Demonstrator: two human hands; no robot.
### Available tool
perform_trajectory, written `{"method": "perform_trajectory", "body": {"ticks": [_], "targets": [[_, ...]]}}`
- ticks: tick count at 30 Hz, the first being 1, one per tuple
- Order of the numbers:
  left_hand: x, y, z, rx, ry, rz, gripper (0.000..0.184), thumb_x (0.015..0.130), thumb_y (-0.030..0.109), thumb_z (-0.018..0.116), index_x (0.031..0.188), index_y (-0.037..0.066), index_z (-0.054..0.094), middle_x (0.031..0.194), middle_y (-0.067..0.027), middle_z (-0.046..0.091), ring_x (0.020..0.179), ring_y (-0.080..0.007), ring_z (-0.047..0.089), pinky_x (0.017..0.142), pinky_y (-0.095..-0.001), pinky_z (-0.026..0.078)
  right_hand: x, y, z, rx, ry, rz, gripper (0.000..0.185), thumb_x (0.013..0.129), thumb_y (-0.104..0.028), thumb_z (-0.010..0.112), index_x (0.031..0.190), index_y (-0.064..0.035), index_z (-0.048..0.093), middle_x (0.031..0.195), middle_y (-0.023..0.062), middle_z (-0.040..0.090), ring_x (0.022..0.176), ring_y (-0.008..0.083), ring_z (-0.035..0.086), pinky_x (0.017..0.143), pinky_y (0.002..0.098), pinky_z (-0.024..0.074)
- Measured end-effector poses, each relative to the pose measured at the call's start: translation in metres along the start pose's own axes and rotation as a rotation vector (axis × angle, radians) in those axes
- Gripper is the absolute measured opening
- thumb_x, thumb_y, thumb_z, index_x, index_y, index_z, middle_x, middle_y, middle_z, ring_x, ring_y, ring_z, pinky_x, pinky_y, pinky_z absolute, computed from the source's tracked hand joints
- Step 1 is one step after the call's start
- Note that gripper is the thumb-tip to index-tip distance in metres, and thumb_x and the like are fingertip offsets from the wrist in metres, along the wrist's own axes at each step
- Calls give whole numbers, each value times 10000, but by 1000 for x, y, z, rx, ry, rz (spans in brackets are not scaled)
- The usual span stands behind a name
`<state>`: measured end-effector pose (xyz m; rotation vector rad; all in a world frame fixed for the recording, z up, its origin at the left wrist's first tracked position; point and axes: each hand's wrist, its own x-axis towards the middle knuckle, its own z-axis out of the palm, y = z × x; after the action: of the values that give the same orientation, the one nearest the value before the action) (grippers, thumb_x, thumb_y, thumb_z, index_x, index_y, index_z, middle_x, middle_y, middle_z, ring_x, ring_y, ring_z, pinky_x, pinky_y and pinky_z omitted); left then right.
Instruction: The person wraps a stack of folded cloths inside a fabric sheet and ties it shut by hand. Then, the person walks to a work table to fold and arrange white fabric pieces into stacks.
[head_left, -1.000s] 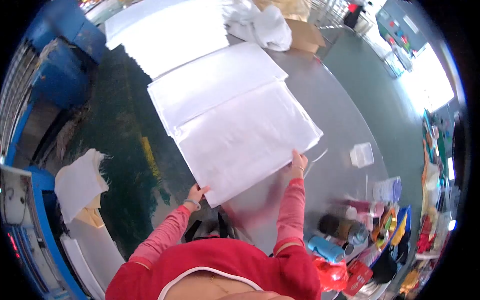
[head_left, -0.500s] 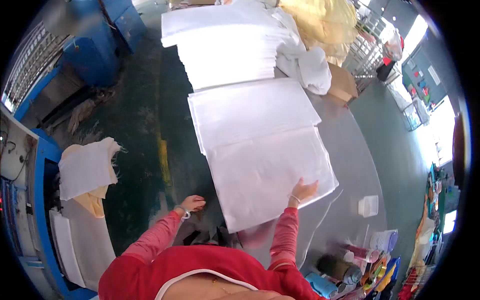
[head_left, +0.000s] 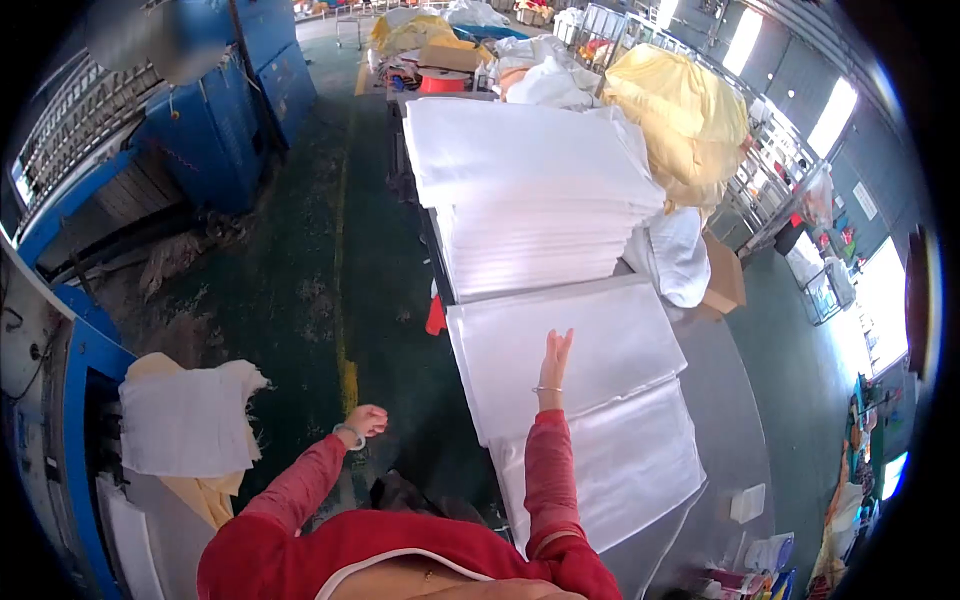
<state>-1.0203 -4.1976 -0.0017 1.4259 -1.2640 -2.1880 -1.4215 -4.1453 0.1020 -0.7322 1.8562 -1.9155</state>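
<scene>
White woven-looking sheets (head_left: 620, 450) lie in overlapping stacks on the table. My right hand (head_left: 558, 362) is over the middle stack (head_left: 620, 325), fingers stretched out and apart, holding nothing; whether it touches the sheet I cannot tell. Beyond it rises a thicker pile of white sheets (head_left: 530, 160) with layered edges. My left hand (head_left: 368, 421) hangs left of the table, over the green floor, its fingers curled closed with nothing visible in them.
A grey tabletop (head_left: 715, 400) runs along the right, with a small clear plastic box (head_left: 748, 503) on it. At left stands a blue machine (head_left: 200, 140), and nearer, white cloth (head_left: 185, 425) over yellow cloth. A yellow bundle (head_left: 680, 110) and a cardboard box (head_left: 724, 275) sit at back right.
My right hand has moved forward from the near stack's right edge to over the middle stack. My left hand stays beside the table. The view has tilted up, showing more background.
</scene>
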Motion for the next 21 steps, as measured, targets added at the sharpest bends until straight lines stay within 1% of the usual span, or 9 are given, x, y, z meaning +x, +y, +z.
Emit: {"method": "perform_trajectory", "body": {"ticks": [4, 6, 7, 10, 13, 14, 16, 18, 21], "targets": [[57, 88, 19, 74, -30, 71, 364, 717, 134, 646, 1038, 38, 502, 905, -76, 579, 761, -141, 553, 632, -278, 440, 77, 11, 35, 291, -84, 194, 695, 828, -454, 430, 1335, -105, 107, 1382, 152, 127, 1289, 234, 92, 1004, 357, 147], [101, 120, 44, 203, 43, 306, 612, 642, 200, 724, 1137, 5, 421, 1070, -123, 516, 994, -213, 495, 848, -337, 385, 134, 43, 37, 369, -127, 250, 768, 788, -570, 414, 1354, -225, 27, 1392, 156, 99, 1294, 225, 66, 1003, 418, 93], [115, 143, 58, 201, 71, 425, 699, 620, 214, 740, 1172, -7, 373, 1122, -136, 471, 1040, -228, 457, 885, -339, 353, 156, 39, 41, 435, -2, 377, 759, 753, -597, 451, 1338, -219, 148, 1251, 131, 358, 1161, 232, 332, 915, 402, 264], [160, 197, 87, 318, 194, 743, 1042, 526, 269, 795, 1291, -29, 154, 1299, -183, 274, 1211, -270, 274, 996, -331, 235, 216, 63, 43, 581, -17, 456, 629, 723, -580, 523, 1190, -201, 339, 909, 39, 462, 789, 162, 452, 692, 335, 363], [178, 244, 111, 483, 333, 904, 1149, 429, 307, 826, 1295, -26, 147, 1290, -199, 283, 1204, -309, 282, 995, -343, 239, 228, 54, 65, 501, 81, 477, 482, 723, -523, 572, 1013, -197, 368, 699, -19, 353, 582, 98, 315, 535, 272, 307], [198, 242, 113, 636, 398, 940, 1167, 426, 299, 828, 1297, -24, 122, 1294, -186, 277, 1202, -306, 282, 991, -350, 243, 225, 46, 70, 485, 64, 483, 482, 726, -493, 587, 1029, -198, 356, 707, -15, 365, 592, 97, 336, 535, 275, 320], [210, 255, 127, 563, 364, 1031, 1014, 429, 286, 827, 1244, -2, 297, 1218, -159, 393, 1135, -292, 378, 948, -356, 304, 222, 34, 70, 443, 35, 497, 494, 731, -432, 617, 1062, -202, 332, 722, -7, 389, 613, 95, 377, 537, 280, 346], [241, 245, 125, 357, 206, 855, 832, 453, 278, 821, 1138, 14, 430, 1113, -134, 483, 1062, -278, 445, 904, -359, 346, 225, 41, 60, 490, -22, 487, 539, 757, -330, 616, 1153, -197, 276, 744, 0, 408, 660, 99, 423, 558, 299, 398], [255, 237, 129, 216, 169, 756, 593, 502, 258, 803, 992, 36, 556, 981, -98, 569, 965, -256, 515, 841, -365, 393, 222, 41, 48, 473, -72, 445, 628, 777, -187, 601, 1250, -161, 188, 807, 16, 432, 745, 116, 477, 625, 331, 465]]}}
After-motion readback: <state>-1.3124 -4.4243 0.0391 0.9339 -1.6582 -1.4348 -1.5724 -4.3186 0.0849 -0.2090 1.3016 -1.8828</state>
